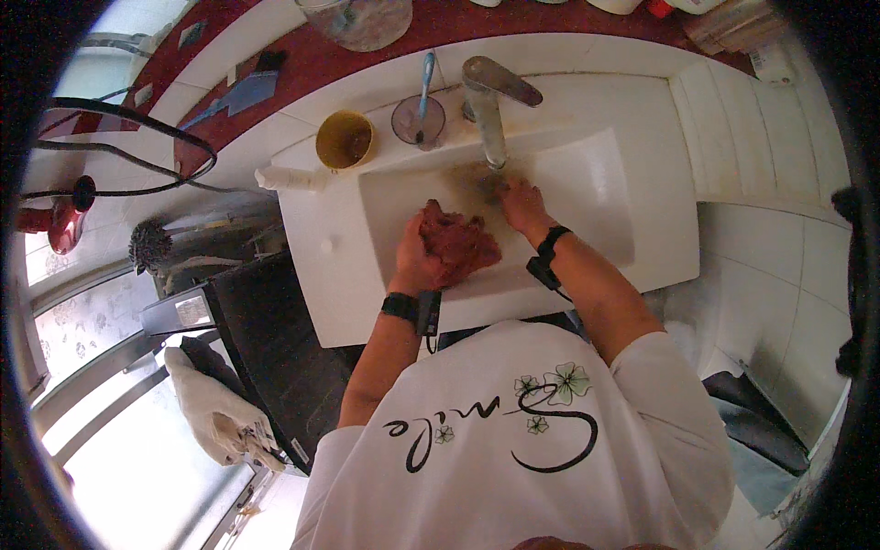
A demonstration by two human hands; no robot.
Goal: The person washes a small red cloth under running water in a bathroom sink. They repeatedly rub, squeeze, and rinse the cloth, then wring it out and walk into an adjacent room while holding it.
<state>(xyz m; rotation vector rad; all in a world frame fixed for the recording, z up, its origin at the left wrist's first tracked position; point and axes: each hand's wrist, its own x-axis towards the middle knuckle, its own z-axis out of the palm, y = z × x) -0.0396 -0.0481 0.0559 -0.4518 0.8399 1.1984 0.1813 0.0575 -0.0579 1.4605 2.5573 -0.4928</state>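
Note:
A crumpled dark-red cloth (459, 249) is in my left hand (411, 256), held over the left part of a white sink basin (584, 213). My right hand (524, 205) reaches down into the basin just below the spout of a metal faucet (487, 117). Its fingertips are beside a dark patch around the drain (489, 184); whether they grip anything there is too blurred to tell. Both wrists wear black straps with small boxes.
Behind the basin stand a yellow cup (345, 141) and a clear cup (410, 122) holding a blue toothbrush (427, 75). A white tube (289, 179) lies on the left rim. Black cables (137, 148) hang at left above a brush (150, 246). A dark-red shelf (550, 34) runs behind.

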